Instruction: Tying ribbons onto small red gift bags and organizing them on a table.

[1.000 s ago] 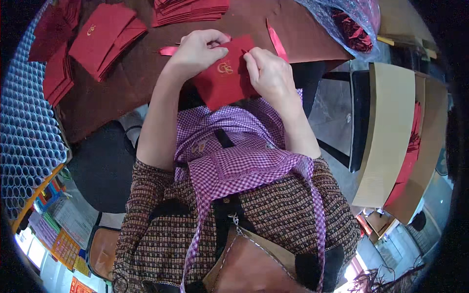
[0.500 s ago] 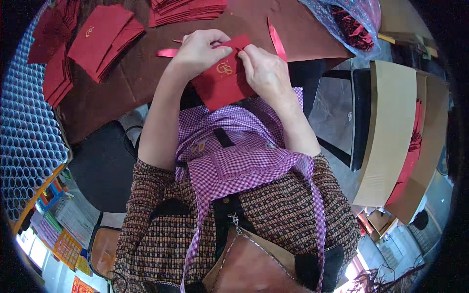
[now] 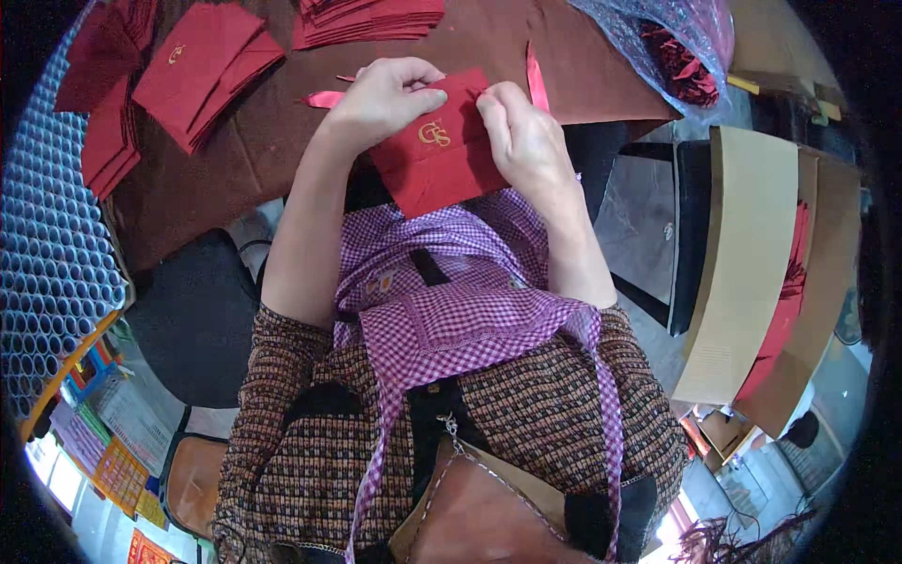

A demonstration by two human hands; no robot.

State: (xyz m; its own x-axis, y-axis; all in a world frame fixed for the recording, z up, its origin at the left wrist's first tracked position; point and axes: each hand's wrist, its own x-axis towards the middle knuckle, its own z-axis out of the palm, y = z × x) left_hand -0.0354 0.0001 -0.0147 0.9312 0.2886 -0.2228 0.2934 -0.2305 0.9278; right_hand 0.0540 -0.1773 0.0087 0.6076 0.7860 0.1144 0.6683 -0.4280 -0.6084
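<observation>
A flat red paper bag (image 3: 442, 174) with a gold monogram is held tilted above my lap, at the near edge of the brown-covered table. My left hand (image 3: 385, 99) grips its upper left edge, thumb on the front. At the bag's upper right corner, the thumb and forefinger of my right hand (image 3: 526, 136) pinch together. Whatever lies between these fingertips is too small to make out. A shiny red ribbon (image 3: 536, 80) extends beyond my right hand. Another ribbon end (image 3: 325, 99) shows beside my left wrist.
Stacks of red paper bags (image 3: 202, 56) lie at the far left, with another stack (image 3: 366, 19) at the far middle. A clear plastic bag (image 3: 700, 94) of red pieces rests at the far right. A cardboard box (image 3: 752, 254) and black chairs (image 3: 193, 320) stand beside me.
My right hand has moved slightly right, from over the bag's upper edge to its corner, uncovering more of the front. My left hand keeps its grip.
</observation>
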